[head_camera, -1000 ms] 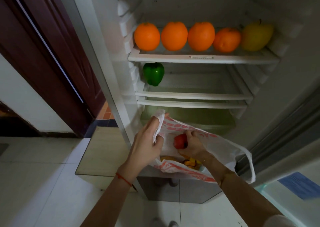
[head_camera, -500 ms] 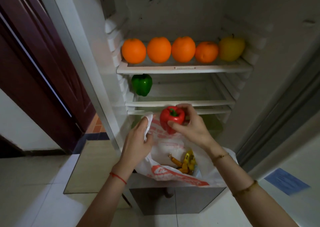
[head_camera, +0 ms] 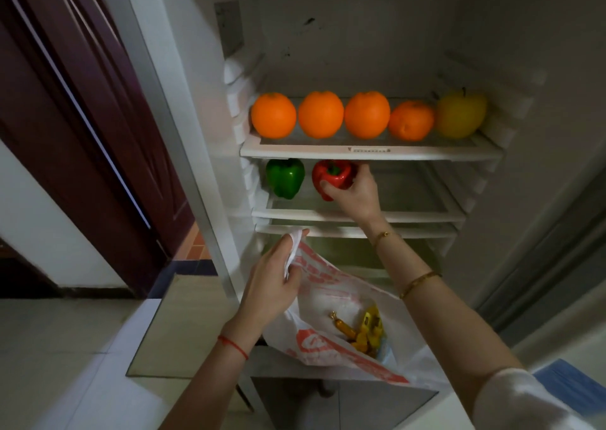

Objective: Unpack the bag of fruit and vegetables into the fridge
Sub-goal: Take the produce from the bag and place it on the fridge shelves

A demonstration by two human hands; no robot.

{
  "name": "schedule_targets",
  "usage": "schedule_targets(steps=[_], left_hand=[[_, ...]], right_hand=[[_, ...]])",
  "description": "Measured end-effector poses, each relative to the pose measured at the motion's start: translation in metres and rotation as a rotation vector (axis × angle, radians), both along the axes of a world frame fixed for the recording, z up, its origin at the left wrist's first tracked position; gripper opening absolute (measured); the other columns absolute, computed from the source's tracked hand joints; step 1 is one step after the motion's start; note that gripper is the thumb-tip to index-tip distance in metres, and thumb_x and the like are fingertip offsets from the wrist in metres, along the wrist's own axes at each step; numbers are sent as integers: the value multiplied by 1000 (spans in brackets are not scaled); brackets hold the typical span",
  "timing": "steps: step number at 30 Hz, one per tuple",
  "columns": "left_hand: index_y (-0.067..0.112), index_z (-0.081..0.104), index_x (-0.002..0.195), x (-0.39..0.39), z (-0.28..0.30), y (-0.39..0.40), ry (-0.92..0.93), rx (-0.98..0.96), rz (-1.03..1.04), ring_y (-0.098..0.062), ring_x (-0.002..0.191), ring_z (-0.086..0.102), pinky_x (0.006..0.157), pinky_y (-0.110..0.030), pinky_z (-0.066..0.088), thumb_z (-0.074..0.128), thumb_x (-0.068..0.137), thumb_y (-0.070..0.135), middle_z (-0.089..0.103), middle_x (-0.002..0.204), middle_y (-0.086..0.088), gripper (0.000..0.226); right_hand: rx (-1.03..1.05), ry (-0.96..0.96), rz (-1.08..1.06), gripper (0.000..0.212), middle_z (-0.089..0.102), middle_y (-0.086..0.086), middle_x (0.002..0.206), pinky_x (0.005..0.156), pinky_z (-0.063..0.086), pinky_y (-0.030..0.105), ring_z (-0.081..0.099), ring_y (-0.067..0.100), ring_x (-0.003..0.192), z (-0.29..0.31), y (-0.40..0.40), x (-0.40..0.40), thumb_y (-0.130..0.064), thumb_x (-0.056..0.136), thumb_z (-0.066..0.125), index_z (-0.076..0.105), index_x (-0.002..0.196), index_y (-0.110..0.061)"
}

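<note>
White plastic bag [head_camera: 331, 301] is hanging below the fridge shelves, its rim being pinched by the left hand [head_camera: 272, 285]. Green pepper [head_camera: 284, 178] is sitting at the middle shelf's [head_camera: 410, 214] left edge; just beside it, the right hand [head_camera: 355, 191] is gripping a red pepper [head_camera: 333, 178].

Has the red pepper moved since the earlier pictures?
Yes. The right hand has carried the red pepper up out of the bag, onto the shelf beside the green pepper.
</note>
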State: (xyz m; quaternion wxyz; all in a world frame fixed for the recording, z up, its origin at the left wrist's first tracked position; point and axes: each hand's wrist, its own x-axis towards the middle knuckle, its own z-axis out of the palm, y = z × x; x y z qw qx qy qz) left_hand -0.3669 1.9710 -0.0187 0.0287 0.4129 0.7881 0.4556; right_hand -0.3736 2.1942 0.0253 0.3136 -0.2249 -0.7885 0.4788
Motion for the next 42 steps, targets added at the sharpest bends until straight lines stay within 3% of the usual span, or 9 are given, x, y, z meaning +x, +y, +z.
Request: schedule_targets(steps=[12, 15, 18, 21, 24, 30, 32, 37, 42], left_hand=[[26, 38, 143, -3, -5, 1, 8, -12, -25, -12, 97, 62, 78, -38, 57, 50, 89, 5, 62, 111, 0, 60], [26, 38, 144, 1, -4, -1, 1, 1, -35, -9, 94, 62, 76, -32, 57, 51, 89, 3, 62, 109, 2, 61], [23, 41, 142, 7, -3, -4, 35, 8, -37, -3, 86, 59, 72, -14, 49, 52, 88, 1, 59, 106, 9, 59], [13, 51, 119, 13, -3, -9, 47, -6, -5, -5, 69, 54, 59, -13, 38, 52, 85, -2, 50, 81, 13, 37], [14, 52, 123, 19, -1, -16, 52, -9, -12, -7, 81, 55, 67, -5, 40, 53, 83, -3, 54, 95, 12, 44], [6, 55, 116, 35, -3, -30, 31, -40, -16, 10, 75, 55, 60, -2, 39, 57, 83, -6, 47, 75, 16, 35], [15, 53, 125, 38, -5, -33, 16, -40, -27, 1, 86, 60, 64, -6, 43, 56, 84, -4, 56, 87, 18, 45], [0, 56, 114, 47, -5, -36, -13, -16, 13, -29, 102, 46, 81, -15, 45, 55, 80, -12, 61, 99, -23, 36], [13, 49, 138, 48, -3, -38, -24, 3, 22, -27, 112, 44, 93, -24, 36, 52, 81, -11, 63, 114, -17, 63]], right_hand=[[-52, 28, 20, 83, 46, 5, 140, 107, 41, 31, 46, 19, 129, -17, 3, -15, -26, 73, 84, 35, 139, -16], [16, 8, -78, 76, 50, 7, 132, 102, 42, 27, 49, 18, 122, -17, 0, -1, -31, 73, 84, 42, 133, -12], [205, 93, -178, 44, 57, 3, 106, 85, 49, 29, 56, 16, 98, -17, -12, 29, -31, 80, 78, 53, 110, -12], [253, 165, -40, 14, 60, -1, 79, 64, 49, 25, 57, 9, 70, -22, -30, 64, -21, 89, 67, 58, 88, -10], [263, 6, 205, 20, 65, -2, 65, 55, 52, 27, 62, 10, 57, -38, -48, 95, -21, 93, 59, 66, 77, -11], [351, -469, 558, 16, 70, -14, 81, 64, 52, 20, 63, 1, 66, -109, -56, 116, -26, 91, 57, 72, 87, -23], [337, -577, 545, 14, 67, -15, 93, 72, 50, 19, 59, -3, 75, -138, -55, 115, -31, 90, 60, 68, 99, -25], [370, -889, 583, 50, 54, 3, 134, 105, 39, 30, 50, 21, 123, -188, -63, 108, -40, 90, 62, 50, 134, -19], [582, -976, 592, 51, 56, 12, 129, 107, 31, 35, 50, 30, 121, -215, -82, 100, -46, 90, 57, 53, 128, -12]])
